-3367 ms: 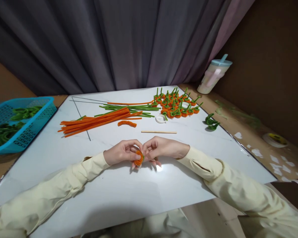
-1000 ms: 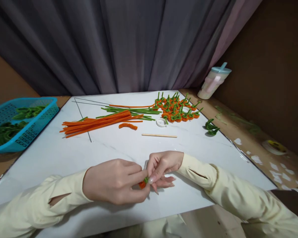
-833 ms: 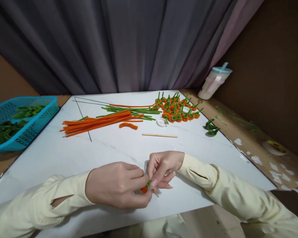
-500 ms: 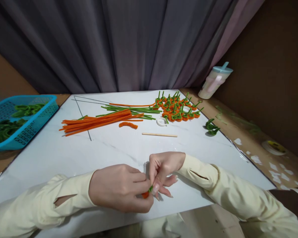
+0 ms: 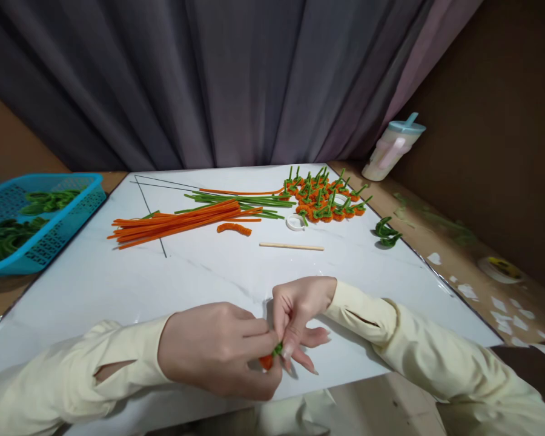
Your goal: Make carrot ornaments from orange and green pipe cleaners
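Observation:
Near the front edge of the table, my left hand (image 5: pixel 220 351) is closed around a small orange pipe-cleaner piece with a green top (image 5: pixel 266 362); most of it is hidden by the fingers. My right hand (image 5: pixel 300 318) meets it from the right, thumb and forefinger pinched on the green pipe-cleaner part (image 5: pixel 277 349), its other fingers spread. Beyond the hands lie a wooden stick (image 5: pixel 291 246), a short curled orange coil (image 5: pixel 234 229) and a white ring (image 5: pixel 295 223).
Orange pipe cleaners (image 5: pixel 181 224) and green ones (image 5: pixel 249 201) lie in bundles farther back. Several orange pieces with green stems (image 5: pixel 320 197) cluster at the back right, near green curled leaves (image 5: pixel 387 232). A blue basket (image 5: pixel 68 227) stands left, a lidded cup (image 5: pixel 393 151) right.
Both hands stay together around the piece. The left hand has tilted slightly, showing more of the orange, and the right hand's spread fingers have shifted slightly right and down.

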A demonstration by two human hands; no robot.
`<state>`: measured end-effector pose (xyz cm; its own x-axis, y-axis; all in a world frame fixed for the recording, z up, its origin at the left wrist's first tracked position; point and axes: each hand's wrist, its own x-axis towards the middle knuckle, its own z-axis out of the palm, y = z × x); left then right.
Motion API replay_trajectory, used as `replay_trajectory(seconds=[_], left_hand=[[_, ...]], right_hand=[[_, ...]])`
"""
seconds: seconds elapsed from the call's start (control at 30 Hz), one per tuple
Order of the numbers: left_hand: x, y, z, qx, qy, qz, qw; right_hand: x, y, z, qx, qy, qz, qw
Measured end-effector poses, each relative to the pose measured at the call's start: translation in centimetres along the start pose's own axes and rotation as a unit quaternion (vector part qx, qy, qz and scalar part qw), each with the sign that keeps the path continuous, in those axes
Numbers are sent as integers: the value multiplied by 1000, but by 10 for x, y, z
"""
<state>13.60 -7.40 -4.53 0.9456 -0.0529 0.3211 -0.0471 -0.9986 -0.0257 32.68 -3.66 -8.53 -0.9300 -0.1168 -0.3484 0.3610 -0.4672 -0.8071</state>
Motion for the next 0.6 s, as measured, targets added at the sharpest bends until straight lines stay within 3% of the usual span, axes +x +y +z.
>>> replay_trajectory(seconds=[0.37, 0.5, 0.6], left_hand=[[-2, 15, 16, -69, -32, -85, 994], [-3, 14, 11, -27, -69, -27, 997], [0, 10, 3, 16, -75, 85, 993]], right_hand=[[3, 2, 1, 33, -35, 49, 998], [7, 4, -1, 47, -52, 65, 995], [10, 6, -2, 69, -62, 71, 993]])
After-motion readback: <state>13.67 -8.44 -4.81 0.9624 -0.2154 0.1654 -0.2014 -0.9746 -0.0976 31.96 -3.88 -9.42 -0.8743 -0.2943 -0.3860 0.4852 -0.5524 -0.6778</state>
